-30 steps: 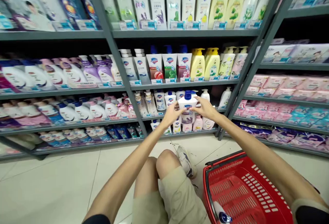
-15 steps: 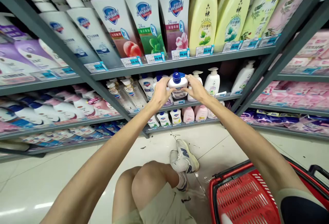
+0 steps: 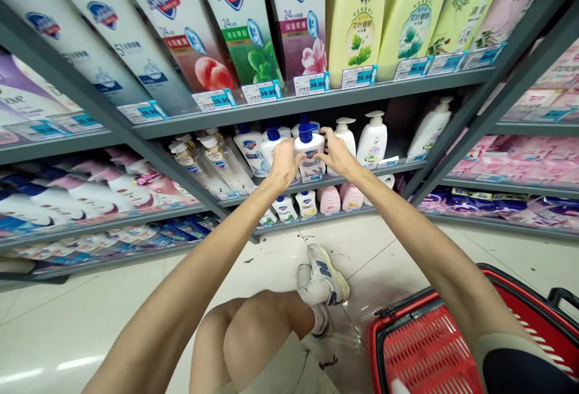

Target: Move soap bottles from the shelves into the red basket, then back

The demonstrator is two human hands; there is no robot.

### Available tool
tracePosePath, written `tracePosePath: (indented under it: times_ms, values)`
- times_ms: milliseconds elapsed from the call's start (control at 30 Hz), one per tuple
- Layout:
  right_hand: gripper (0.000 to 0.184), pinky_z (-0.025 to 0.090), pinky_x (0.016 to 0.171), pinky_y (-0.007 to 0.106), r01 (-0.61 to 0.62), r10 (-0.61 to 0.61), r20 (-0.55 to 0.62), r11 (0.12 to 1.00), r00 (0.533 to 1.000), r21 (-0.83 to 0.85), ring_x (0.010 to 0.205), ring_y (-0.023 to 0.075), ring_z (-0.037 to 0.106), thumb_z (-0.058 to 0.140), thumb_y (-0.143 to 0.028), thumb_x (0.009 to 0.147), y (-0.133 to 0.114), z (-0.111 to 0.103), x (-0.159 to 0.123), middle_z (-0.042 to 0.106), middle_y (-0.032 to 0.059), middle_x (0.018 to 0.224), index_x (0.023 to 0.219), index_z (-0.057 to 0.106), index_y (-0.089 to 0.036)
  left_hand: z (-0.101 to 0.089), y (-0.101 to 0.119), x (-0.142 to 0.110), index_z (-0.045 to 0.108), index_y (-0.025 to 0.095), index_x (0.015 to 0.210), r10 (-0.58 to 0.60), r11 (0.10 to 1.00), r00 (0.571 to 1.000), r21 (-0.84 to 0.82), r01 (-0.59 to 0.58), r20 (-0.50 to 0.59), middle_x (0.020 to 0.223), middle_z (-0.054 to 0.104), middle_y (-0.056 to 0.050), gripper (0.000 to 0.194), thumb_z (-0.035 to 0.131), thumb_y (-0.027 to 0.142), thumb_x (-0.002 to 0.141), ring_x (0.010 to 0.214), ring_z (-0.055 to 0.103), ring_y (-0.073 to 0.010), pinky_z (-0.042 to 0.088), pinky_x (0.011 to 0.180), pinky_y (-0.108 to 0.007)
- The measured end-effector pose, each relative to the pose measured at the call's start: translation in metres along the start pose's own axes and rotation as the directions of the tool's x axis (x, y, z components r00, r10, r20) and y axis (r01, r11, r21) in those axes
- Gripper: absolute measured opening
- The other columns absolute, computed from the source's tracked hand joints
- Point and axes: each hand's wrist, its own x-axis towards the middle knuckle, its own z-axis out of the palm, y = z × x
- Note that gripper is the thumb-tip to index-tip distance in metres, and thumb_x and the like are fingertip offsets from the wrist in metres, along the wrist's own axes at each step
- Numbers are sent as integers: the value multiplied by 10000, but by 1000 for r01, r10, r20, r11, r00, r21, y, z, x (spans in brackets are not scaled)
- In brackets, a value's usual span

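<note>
both hands meet on a white pump bottle (image 3: 309, 154) with a blue cap, which stands upright at the front edge of the grey shelf (image 3: 289, 189). the left hand (image 3: 284, 163) is wrapped around the bottle's left side, fingers curled on its body, and the right hand (image 3: 333, 152) grips its right side, with the fingertips up near the blue pump. the bottle's base looks level with the shelf, but whether it rests there or is held just clear cannot be told.

just left of the bottle stand more white bottles with blue caps (image 3: 257, 149), close behind the left hand. just right of it, behind the right hand, are white bottles with white pumps (image 3: 373, 137), and another one (image 3: 429, 128) stands further right near the shelf's upright post. one shelf below the bottle sit small white and pink bottles (image 3: 319, 200). one shelf above it stand tall refill pouches (image 3: 246, 20) with peach, mint and flower prints, yellow bottles (image 3: 357, 17) to their right, and price tags (image 3: 260, 92) along the edge.

well below the bottle, on the pale tiled floor (image 3: 90, 315), the person crouches: a bent knee (image 3: 253, 333) and a white sneaker (image 3: 323, 279) show. a red shopping basket (image 3: 434, 346) stands on the floor below and to the right of the bottle, under the right forearm.
</note>
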Motion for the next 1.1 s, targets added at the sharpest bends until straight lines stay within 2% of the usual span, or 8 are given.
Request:
tracePosePath:
  times_ms: [100,233,533,633,767,867,967,1100]
  values:
    - [633,498,1138,456,-77,82,17,981,997,-176,1309,301,595,711,-123,926,-17,0,0,574,188,1429,1501,451,-78,10,3,-1,622,136,1241,-34,999,999,5,34,-6,1121,690,-152,367,747,162,897,1059,675,-298,532,982,-447]
    - [595,543,1064,429,-185,189,-27,906,982,-382,1196,292,660,683,-112,965,-36,-3,2,475,223,1506,1517,466,-66,22,11,-7,563,187,1329,19,1000,997,1,-19,-69,1415,552,-172,481,717,98,881,1152,682,-284,543,1031,-432]
    - [644,552,1050,421,-292,290,-68,862,955,-414,1217,323,671,628,-191,1035,-41,14,10,529,269,1445,1593,365,-10,31,4,-13,335,85,1577,86,995,996,55,-87,13,1693,313,-266,762,562,26,852,1429,533,-423,488,1167,-571]
    - [623,571,1024,424,-322,312,-96,837,945,-442,1217,341,671,618,-206,1033,-41,18,16,569,264,1411,1580,390,-12,28,-4,-20,365,85,1556,136,990,989,-33,-138,-53,1681,331,-255,706,545,53,873,1483,477,-389,485,1178,-531]
    - [674,567,1009,421,-344,320,-130,838,939,-423,1195,352,678,645,-208,1014,-41,24,13,593,255,1392,1602,368,-34,4,-28,-46,513,160,1428,139,981,977,-110,-158,-165,1466,554,-182,462,531,190,967,1056,718,-252,533,1103,-472]
    - [717,555,1006,428,-356,324,-147,843,935,-404,1185,350,683,579,-239,1048,-45,27,-10,555,269,1455,1656,249,-52,-26,-52,-80,544,169,1393,106,994,991,-26,-108,-82,1411,584,-165,397,505,246,1006,825,703,-193,566,1017,-443]
    - [685,534,1024,438,-336,329,-100,823,939,-458,1200,359,683,544,-285,1060,-57,23,-43,574,273,1442,1639,264,-48,-62,-69,-118,546,149,1401,15,985,998,169,-25,61,1435,582,-186,404,505,261,1015,975,721,-246,566,1000,-425]
    - [476,533,1011,449,-335,370,-57,751,927,-569,1197,363,685,527,-305,1050,-82,2,-71,653,259,1338,1447,525,-44,-113,-73,-155,589,152,1381,-150,922,980,377,89,134,1446,598,-187,391,505,279,1021,1184,697,-316,558,1018,-430]
